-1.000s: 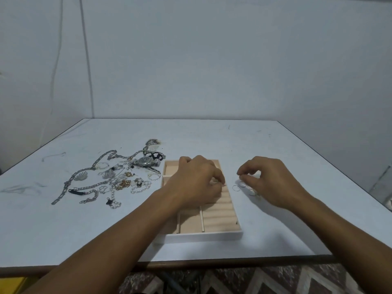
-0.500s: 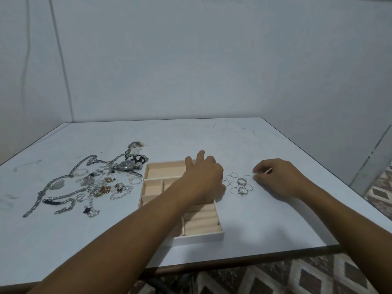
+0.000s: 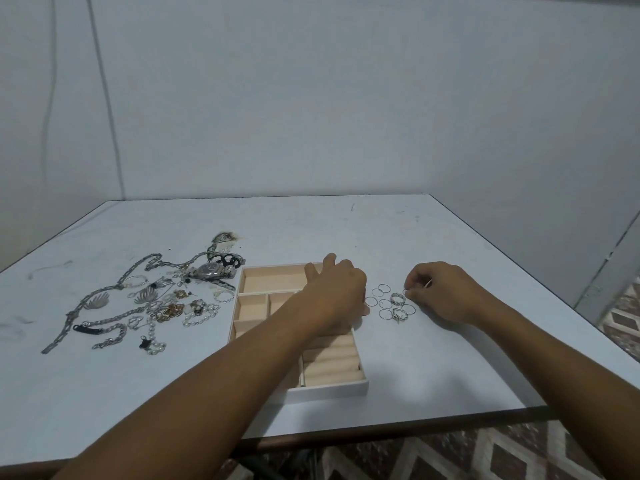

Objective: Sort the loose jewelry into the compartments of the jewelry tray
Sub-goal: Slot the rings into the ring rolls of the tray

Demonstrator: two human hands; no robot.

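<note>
- Two bare forearms are reaching in from the near edge over a pale tabletop (image 3: 450,375).
- Between them a jewelry tray (image 3: 329,390) is sitting, with a white wall and beige lining. Its ridged ring rolls are lying at the near right, and its open compartments are lying farther back.
- The left grip (image 3: 334,292) is lying over the tray's right middle with fingers stretching loosely forward, holding nothing that shows. Whether it is touching the tray cannot be told.
- Just right of the tray, a cluster of rings (image 3: 388,304) is lying on the tabletop, mostly thin wire bands with two chunkier ones among them.
- The right grip (image 3: 446,292) is curling at the cluster's far right edge, its fingertips pinching a thin ring (image 3: 406,292).
- Left of the tray, a loose jewelry pile (image 3: 156,306) is spreading out, with heavy chains, pearl strands and small pieces tangling together.
- A wristwatch (image 3: 211,270) is lying at the pile's far side, near the tray's far left corner.
- A plain pale wall (image 3: 346,116) is rising behind the tabletop.
</note>
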